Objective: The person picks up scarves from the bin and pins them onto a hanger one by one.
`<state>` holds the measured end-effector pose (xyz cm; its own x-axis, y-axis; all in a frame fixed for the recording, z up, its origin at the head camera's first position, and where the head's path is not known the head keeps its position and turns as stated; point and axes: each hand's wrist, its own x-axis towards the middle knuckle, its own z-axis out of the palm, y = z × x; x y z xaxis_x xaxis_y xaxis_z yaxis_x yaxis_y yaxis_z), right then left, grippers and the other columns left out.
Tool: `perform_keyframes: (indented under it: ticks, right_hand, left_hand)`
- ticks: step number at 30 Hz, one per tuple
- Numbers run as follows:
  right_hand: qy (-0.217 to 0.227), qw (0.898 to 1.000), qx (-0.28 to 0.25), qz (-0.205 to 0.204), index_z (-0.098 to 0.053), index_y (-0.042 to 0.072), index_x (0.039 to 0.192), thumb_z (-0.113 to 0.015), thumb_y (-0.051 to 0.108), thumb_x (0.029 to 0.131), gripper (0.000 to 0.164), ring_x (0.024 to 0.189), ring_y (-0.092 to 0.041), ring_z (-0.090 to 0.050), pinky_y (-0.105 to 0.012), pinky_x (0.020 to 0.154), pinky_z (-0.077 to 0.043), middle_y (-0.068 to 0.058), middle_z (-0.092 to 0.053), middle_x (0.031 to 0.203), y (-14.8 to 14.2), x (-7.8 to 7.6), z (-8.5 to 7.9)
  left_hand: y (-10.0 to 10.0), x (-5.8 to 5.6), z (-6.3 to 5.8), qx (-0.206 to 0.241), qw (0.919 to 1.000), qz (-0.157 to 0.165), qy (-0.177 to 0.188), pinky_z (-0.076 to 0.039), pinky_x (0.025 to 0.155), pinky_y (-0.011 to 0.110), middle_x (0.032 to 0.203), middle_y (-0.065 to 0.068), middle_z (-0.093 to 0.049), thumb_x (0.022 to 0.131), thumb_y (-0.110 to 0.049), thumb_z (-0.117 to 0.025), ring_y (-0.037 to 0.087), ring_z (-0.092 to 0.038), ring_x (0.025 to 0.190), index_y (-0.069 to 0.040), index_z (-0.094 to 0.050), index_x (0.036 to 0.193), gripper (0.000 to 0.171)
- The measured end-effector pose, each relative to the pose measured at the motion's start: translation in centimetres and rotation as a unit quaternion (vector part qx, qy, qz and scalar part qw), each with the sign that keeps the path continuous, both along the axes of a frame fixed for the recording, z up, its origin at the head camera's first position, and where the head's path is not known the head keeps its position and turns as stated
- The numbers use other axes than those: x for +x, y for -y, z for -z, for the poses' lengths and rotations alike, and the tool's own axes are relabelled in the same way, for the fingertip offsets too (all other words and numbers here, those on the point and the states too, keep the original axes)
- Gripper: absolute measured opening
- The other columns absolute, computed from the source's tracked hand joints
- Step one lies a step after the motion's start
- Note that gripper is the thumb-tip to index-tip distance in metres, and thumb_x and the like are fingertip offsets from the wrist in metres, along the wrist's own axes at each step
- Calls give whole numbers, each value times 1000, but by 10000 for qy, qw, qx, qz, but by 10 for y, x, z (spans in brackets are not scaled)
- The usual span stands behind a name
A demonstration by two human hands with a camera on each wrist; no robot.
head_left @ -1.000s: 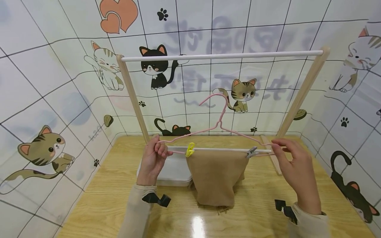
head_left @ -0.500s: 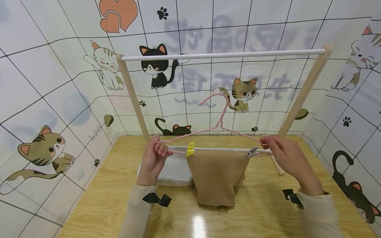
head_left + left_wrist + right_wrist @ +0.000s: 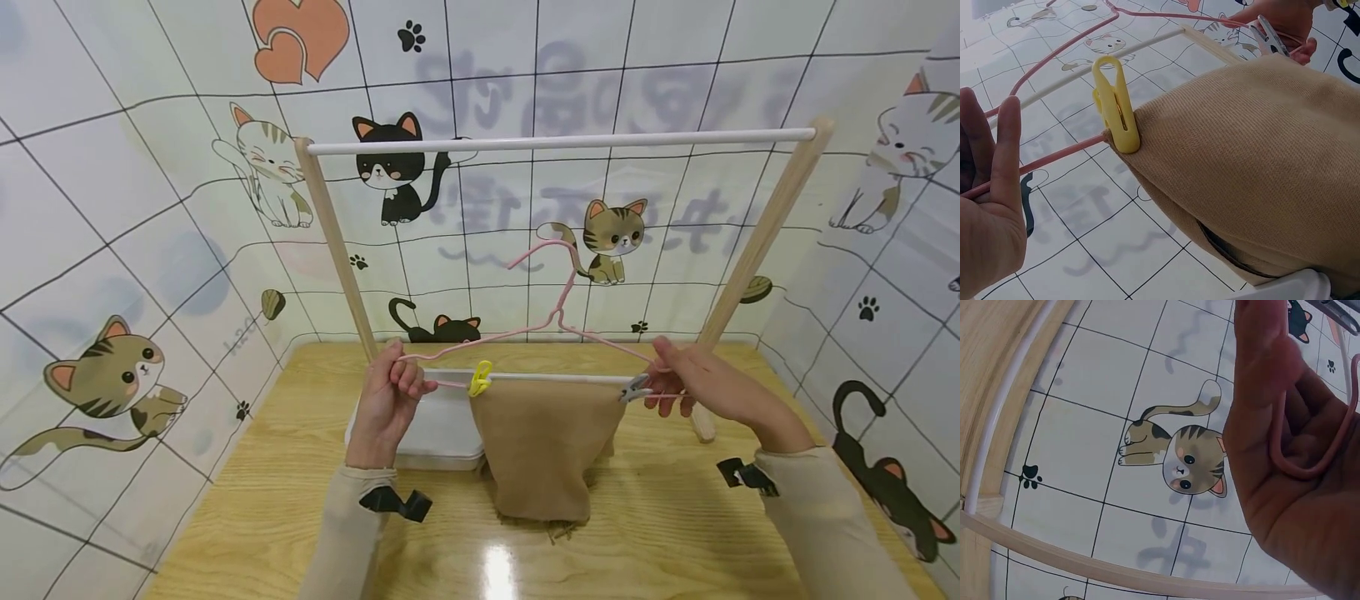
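In the head view, my left hand (image 3: 386,400) grips the left end of a pink wire clothes hanger (image 3: 510,335). My right hand (image 3: 712,383) is around the hanger's right end, thumb above the wire and fingers behind the lower bar, beside a grey clothespin (image 3: 633,388). A brown cloth (image 3: 551,450) hangs over the lower bar, with a yellow clothespin (image 3: 480,379) on its left corner and the grey one on its right. The left wrist view shows the yellow clothespin (image 3: 1116,106) clamped at the cloth edge. Across my right palm (image 3: 1310,506) runs the hanger's rounded end.
A drying rack with a white top rail (image 3: 555,143) and wooden uprights (image 3: 337,250) stands behind the hanger. A white lidded-looking box (image 3: 438,429) sits on the wooden table (image 3: 285,500), partly behind the cloth. Cat-printed sheeting (image 3: 187,275) surrounds the table.
My right hand has slid inward along the hanger, closer to the grey clothespin, its fingers now showing below the wire. The hook has shifted slightly right and down. My left hand stays put.
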<state>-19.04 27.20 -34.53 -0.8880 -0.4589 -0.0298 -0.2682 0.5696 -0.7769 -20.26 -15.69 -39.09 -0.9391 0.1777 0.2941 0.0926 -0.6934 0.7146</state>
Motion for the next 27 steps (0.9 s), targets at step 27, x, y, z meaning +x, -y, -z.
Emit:
perform_keyframes:
  ticks: [27]
  right_hand:
    - [519,9955,-691,400,-70,-5,83,-26,43,113,72,56,-8,-48,-24,47,-43,1,-54,64,-4,12,11]
  left_hand:
    - [6,-7,6,-833,9960,37,-312,-62,64,29,75,-1,-73,113,-23,-35,15,-74,77,-13,-67,69,56]
